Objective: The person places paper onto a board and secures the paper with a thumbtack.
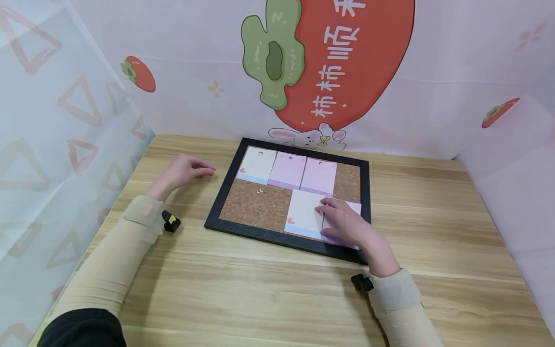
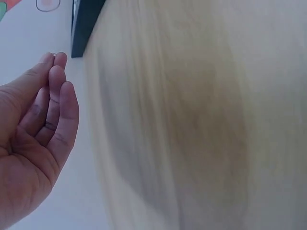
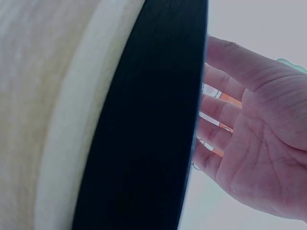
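Note:
My right hand (image 1: 344,222) rests with spread fingers on the lower row of cards, its fingertips on the white card (image 1: 305,209) and the lower purple card (image 1: 352,208), which it partly covers. Both lie on a black-framed cork board (image 1: 256,207). In the right wrist view, the black frame (image 3: 144,115) hides the fingertips. Left of the board, my left hand (image 1: 184,171) hovers over the table with thumb and forefinger tips together. A tiny pale thing (image 2: 54,54) shows between those tips in the left wrist view; I cannot tell its kind.
Along the board's top are a white card (image 1: 256,164) and two purple cards (image 1: 287,168), each with a small round mark near its top. Small whitish bits (image 1: 260,191) show on the cork at left. The wooden table (image 1: 260,299) meets a printed cloth backdrop (image 1: 195,111).

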Demonstrator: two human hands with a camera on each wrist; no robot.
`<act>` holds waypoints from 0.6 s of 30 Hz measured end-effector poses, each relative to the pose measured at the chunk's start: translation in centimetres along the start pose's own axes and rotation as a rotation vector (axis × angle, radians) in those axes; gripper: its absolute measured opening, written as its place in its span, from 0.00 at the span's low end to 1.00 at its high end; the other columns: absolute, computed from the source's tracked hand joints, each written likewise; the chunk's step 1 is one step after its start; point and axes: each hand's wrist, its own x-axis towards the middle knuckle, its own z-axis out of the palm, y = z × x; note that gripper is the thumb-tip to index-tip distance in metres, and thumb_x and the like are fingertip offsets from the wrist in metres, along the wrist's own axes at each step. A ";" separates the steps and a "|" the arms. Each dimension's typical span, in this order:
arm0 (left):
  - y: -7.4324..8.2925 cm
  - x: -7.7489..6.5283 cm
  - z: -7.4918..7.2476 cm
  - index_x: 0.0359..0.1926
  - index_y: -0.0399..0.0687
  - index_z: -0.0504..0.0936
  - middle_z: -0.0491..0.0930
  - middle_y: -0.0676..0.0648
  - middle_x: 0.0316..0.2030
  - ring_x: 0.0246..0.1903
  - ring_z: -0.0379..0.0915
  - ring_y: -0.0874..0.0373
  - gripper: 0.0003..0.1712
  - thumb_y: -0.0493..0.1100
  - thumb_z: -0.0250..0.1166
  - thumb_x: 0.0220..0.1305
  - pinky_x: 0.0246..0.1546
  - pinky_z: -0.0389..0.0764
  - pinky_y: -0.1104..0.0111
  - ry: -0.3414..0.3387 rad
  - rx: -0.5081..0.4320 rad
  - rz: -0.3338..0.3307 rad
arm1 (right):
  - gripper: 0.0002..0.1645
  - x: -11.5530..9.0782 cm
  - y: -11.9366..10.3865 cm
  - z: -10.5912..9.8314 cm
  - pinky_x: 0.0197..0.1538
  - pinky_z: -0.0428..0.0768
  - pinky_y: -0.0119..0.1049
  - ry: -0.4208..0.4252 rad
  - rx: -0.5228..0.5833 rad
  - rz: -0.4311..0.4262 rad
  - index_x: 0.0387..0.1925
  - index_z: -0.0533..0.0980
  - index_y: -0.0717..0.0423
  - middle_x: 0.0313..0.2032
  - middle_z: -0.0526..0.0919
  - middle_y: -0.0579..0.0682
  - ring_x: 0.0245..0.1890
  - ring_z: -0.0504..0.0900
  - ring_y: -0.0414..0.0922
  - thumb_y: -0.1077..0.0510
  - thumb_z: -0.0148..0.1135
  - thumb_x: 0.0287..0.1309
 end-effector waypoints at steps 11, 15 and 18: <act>3.1 0.2 1.1 0.47 0.47 0.88 0.89 0.44 0.41 0.41 0.86 0.53 0.14 0.50 0.65 0.68 0.46 0.84 0.56 -0.055 -0.035 0.062 | 0.33 0.0 0.0 0.0 0.70 0.69 0.57 -0.006 -0.004 0.002 0.61 0.75 0.62 0.65 0.73 0.64 0.66 0.71 0.60 0.58 0.74 0.54; 4.0 0.5 1.6 0.48 0.45 0.87 0.89 0.42 0.43 0.41 0.87 0.52 0.16 0.50 0.66 0.68 0.47 0.85 0.57 -0.092 -0.080 0.050 | 0.33 0.0 0.1 0.0 0.70 0.69 0.57 0.000 -0.009 -0.008 0.61 0.75 0.62 0.64 0.73 0.64 0.65 0.72 0.60 0.58 0.75 0.54; 4.5 0.7 2.0 0.49 0.43 0.87 0.89 0.41 0.43 0.42 0.87 0.52 0.16 0.49 0.66 0.68 0.46 0.86 0.59 -0.120 -0.109 0.051 | 0.33 0.0 0.1 0.0 0.70 0.69 0.57 0.003 -0.007 -0.012 0.60 0.75 0.62 0.64 0.74 0.64 0.65 0.72 0.60 0.58 0.75 0.54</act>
